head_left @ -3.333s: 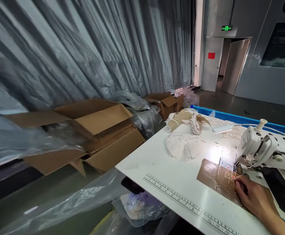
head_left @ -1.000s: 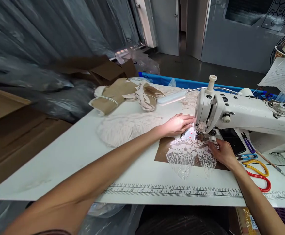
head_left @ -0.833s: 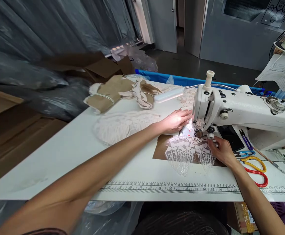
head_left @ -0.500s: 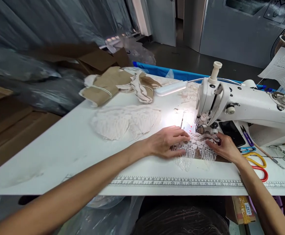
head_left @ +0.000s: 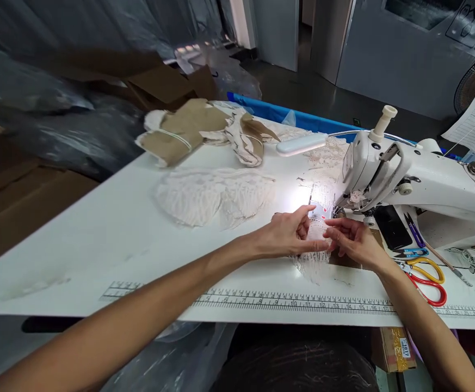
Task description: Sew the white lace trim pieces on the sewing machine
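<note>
A piece of white lace (head_left: 311, 268) lies on the machine bed, just in front of the needle area of a white sewing machine (head_left: 420, 177). My left hand (head_left: 289, 235) rests over its left part, index finger and thumb stretched apart and the other fingers curled. Close by on the right, my right hand (head_left: 355, 242) has thumb and fingers drawn together at the lace's right edge. The fingertips of both hands nearly meet, and part of the lace is hidden under them. The machine's lamp lights the spot brightly.
Another ruffled white lace piece (head_left: 216, 197) lies left on the table. Tied tan-and-white bundles (head_left: 186, 130) sit behind it. Yellow-and-red-handled scissors (head_left: 429, 280), blue snips (head_left: 412, 253) and a black phone (head_left: 393, 227) lie right. A ruler strip (head_left: 270, 302) runs along the front edge.
My hands have come closer together, the right moving left from the lace's far side. The lace, earlier spread out beneath both hands, is now gathered more to the left. The view has shifted slightly.
</note>
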`<control>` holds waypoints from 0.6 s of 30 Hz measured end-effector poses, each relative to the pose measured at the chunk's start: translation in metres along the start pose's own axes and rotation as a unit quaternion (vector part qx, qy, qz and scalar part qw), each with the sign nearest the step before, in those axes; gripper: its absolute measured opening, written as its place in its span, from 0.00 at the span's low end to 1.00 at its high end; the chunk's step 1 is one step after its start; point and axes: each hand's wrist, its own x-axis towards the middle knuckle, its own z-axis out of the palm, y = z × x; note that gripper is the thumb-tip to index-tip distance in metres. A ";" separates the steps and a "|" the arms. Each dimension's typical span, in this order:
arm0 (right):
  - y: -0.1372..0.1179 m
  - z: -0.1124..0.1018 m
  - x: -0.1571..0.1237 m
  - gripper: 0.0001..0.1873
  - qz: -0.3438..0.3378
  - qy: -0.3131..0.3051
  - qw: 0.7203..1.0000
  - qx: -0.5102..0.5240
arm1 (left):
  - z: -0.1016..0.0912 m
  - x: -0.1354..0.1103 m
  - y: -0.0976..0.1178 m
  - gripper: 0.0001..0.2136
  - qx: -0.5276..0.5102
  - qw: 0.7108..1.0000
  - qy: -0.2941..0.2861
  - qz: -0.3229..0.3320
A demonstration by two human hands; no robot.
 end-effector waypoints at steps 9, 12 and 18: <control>0.026 -0.014 -0.021 0.19 -0.277 0.055 0.856 -0.433 | 0.003 0.000 -0.004 0.26 0.015 0.999 0.034 -0.036; 0.030 -0.011 -0.017 0.19 -0.288 0.057 0.811 -0.506 | 0.001 0.000 -0.006 0.27 -0.016 0.998 0.024 -0.049; 0.025 -0.013 -0.007 0.18 -0.268 0.043 0.813 -0.515 | -0.011 0.001 -0.010 0.26 -0.054 0.997 0.019 -0.056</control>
